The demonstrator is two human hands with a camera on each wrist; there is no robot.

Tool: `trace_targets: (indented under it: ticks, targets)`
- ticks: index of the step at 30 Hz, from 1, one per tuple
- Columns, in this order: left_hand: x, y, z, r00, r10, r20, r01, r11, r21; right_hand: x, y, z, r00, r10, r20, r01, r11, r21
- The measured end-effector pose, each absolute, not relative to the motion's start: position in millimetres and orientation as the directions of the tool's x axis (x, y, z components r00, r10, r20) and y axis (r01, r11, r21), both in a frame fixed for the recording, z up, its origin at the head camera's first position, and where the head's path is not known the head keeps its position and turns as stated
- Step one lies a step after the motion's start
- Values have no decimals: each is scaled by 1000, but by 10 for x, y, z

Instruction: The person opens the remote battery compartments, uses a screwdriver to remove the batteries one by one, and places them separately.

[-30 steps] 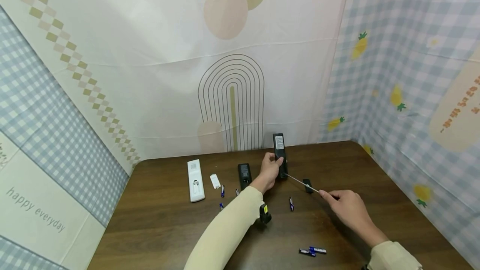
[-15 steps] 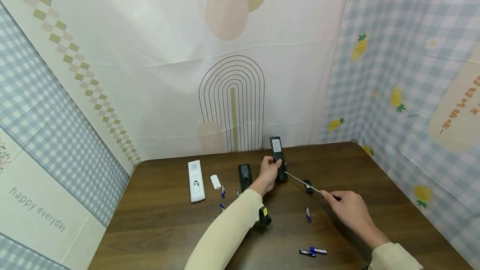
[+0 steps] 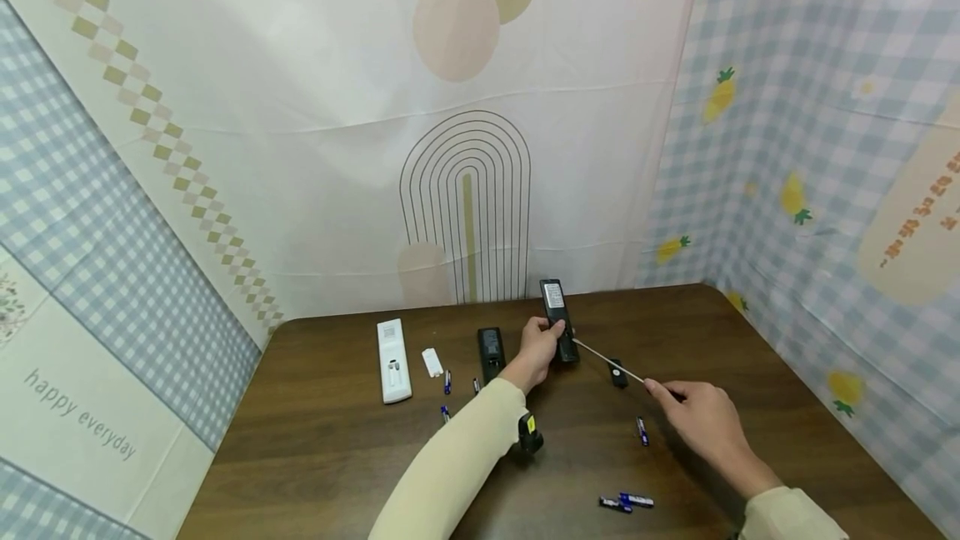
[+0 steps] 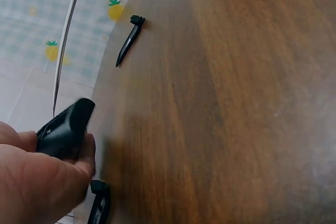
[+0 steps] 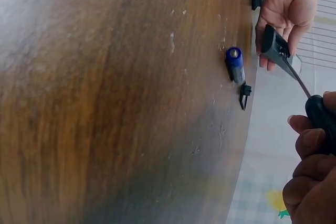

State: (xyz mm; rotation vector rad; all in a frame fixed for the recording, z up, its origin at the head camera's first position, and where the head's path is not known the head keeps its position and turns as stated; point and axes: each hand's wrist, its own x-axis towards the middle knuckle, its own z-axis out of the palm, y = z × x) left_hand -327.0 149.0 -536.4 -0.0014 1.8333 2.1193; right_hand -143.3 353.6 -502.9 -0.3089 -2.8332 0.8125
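Note:
My left hand (image 3: 537, 350) grips a black remote control (image 3: 554, 298), tilted with its label side toward me, above the far part of the table. In my right hand (image 3: 701, 417) is a screwdriver (image 5: 318, 115) with a black handle and a thin metal shaft. Its tip meets the lower end of the remote, at the open battery compartment; how deep it goes is hard to tell. A small black battery cover (image 3: 618, 374) lies beneath the shaft. One loose blue battery (image 3: 642, 432) is on the table left of my right forearm.
To the left lie a white remote (image 3: 393, 361), its white cover (image 3: 432, 362) and a second black remote (image 3: 491, 350). Several blue batteries lie nearby, some partly behind my left sleeve. Two more batteries (image 3: 626, 503) sit together near the front. A patterned cloth wall stands behind the table.
The loose battery has rolled rightward across the table, away from the remote. The held remote has dipped slightly, while the screwdriver tip stays at its lower end.

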Motion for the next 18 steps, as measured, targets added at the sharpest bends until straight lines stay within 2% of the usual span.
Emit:
trace_targets:
  ticks: [11,14,18]
  targets:
    - [-3150,1489,-5267,-942,234,-239,-215,126,969,-1418,3595,-5019,-961,250,121,155,844,-514]
    - [-3098,1495,-5222,-945,231,-232,-202,148,968,-1397,3599,-5016,-946,276,172,150,841,-520]
    - [-3026,1513,-5179,-938,257,-233,-191,176,966,-1352,3601,-5020,-888,361,283,166,829,-535]
